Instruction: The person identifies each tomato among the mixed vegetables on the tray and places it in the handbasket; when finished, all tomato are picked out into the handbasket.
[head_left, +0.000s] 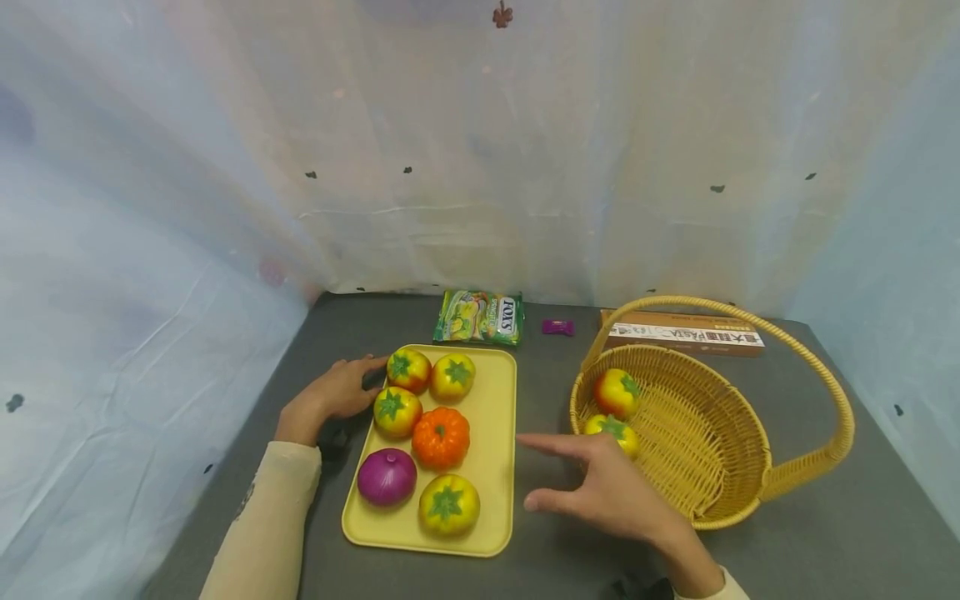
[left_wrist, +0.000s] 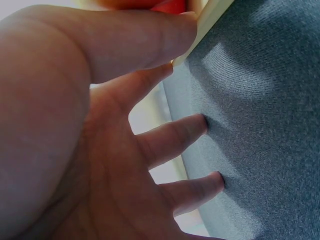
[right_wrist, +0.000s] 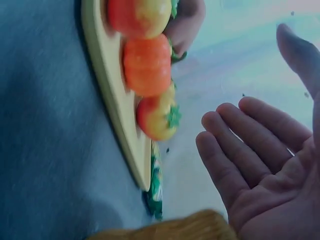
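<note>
Cream sleeves [head_left: 266, 508], bare hands [head_left: 341, 393]

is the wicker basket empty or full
Neither: the basket is partly filled. The head view shows two fruits near its left wall and bare weave beside them; the right hand hides part of it.

Curtained booth [head_left: 135, 250] (pale sheets [head_left: 562, 183], grey tabletop [head_left: 546, 383]).

Pale, slightly glossy sheeting forms the back wall [head_left: 555, 167], the left wall [head_left: 97, 333] and the right wall [head_left: 892, 275], creased in places. Small dark marks [head_left: 717, 188] are scattered across it; one reddish-brown clover-shaped mark [head_left: 502, 14] sits high at the back. Work surface [head_left: 546, 392]: dark grey, woven texture. Light is diffuse, with soft shadows on the weave in the left wrist view
</note>
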